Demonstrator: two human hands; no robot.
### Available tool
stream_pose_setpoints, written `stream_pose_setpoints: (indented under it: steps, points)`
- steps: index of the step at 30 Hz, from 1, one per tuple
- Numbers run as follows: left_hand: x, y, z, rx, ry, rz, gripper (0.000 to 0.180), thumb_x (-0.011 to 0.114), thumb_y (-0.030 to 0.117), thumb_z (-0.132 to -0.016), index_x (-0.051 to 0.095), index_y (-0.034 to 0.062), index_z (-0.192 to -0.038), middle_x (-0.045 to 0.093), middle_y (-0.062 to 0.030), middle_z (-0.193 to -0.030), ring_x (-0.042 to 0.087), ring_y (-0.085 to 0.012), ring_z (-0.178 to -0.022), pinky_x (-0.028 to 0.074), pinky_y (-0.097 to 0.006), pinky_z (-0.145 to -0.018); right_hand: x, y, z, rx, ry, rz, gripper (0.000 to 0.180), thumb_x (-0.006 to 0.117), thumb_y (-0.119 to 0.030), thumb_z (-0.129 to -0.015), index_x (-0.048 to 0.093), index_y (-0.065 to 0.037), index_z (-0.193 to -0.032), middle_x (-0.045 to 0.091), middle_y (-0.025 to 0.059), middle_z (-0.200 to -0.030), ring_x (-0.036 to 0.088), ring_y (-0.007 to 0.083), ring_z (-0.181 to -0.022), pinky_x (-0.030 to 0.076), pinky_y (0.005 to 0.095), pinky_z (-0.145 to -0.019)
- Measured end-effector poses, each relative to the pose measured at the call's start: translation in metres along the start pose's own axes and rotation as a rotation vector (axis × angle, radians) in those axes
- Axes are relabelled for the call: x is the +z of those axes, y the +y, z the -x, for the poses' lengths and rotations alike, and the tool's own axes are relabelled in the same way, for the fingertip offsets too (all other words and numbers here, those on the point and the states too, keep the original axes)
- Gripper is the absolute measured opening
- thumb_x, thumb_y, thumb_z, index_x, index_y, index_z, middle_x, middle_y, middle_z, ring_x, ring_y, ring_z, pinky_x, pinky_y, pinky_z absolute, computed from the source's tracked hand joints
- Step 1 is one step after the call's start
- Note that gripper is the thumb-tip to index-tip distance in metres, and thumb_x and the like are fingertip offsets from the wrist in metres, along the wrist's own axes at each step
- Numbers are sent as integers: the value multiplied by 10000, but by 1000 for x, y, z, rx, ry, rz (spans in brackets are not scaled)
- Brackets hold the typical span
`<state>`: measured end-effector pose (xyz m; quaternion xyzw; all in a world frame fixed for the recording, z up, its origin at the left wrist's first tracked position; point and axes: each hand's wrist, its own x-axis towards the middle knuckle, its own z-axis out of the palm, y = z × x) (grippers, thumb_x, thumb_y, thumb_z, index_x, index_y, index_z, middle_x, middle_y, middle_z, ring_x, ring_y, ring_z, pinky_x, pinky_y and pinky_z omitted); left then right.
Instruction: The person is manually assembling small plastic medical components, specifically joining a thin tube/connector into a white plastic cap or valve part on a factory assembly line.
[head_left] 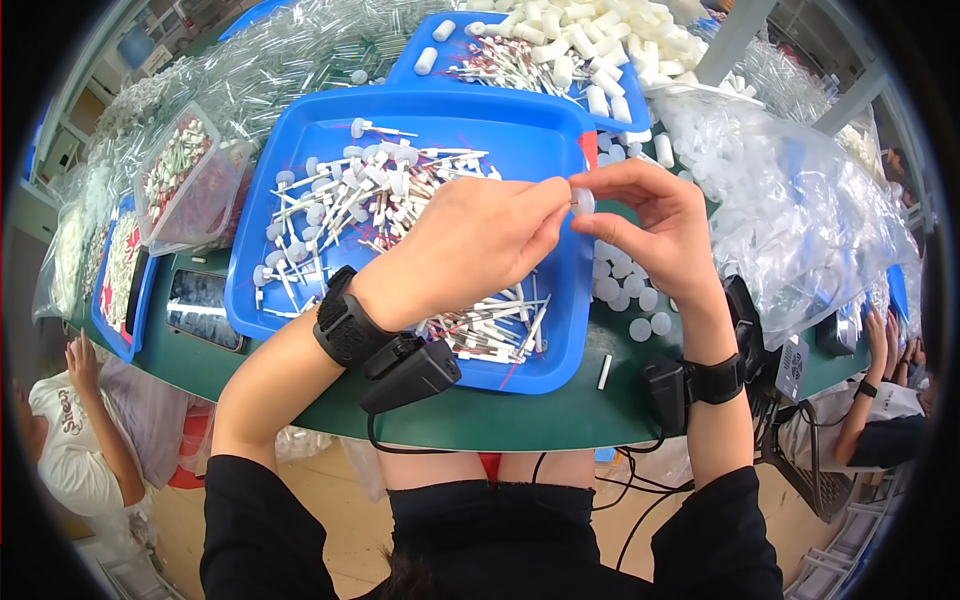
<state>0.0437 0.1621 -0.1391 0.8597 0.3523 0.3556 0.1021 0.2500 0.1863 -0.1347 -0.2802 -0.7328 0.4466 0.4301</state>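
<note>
My right hand (650, 225) pinches a translucent white round cap (583, 202) between thumb and forefinger, above the right rim of a large blue tray (240, 285). Reaching across that tray, my left hand (490, 225) has its fingertips pressed together right against the cap. A thin bit shows at the fingertips; the fingers hide the rest. Many thin white sticks with pink threads, some bearing round caps, lie in the tray in a back heap (350, 195) and a front heap (490, 335). Loose round caps (640, 300) are scattered on the green table beside the tray.
Behind stands another blue tray (405, 75) with sticks and white cylinders (600, 100). A clear plastic tub (165, 225) and a dark phone (205, 310) are at left. A plastic bag (790, 190) is at right, and cables (640, 470) hang over the front edge. People sit on both sides.
</note>
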Motion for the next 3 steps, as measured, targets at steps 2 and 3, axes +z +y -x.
stream_pose_setpoints:
  steps: [2, 3]
  points:
    - [0, -1, 1, -11, -4, -26, 27, 532, 72, -881, 528, 46, -875, 575, -150, -691, 576, -350, -617, 433, -409, -524, 0, 2, 0, -7, -15, 10, 268, 739, -23, -774, 651, 26, -1023, 681, 92, -1023, 643, 181, -982, 498, 303, -899]
    - [-1, -1, 1, -20, -8, -53, 33, 532, 77, -884, 527, 45, -876, 581, -154, -696, 581, -349, -621, 436, -412, -525, 0, 4, -1, -15, -30, 20, 278, 735, -27, -780, 650, 23, -1040, 679, 90, -1033, 637, 184, -1000, 492, 304, -910]
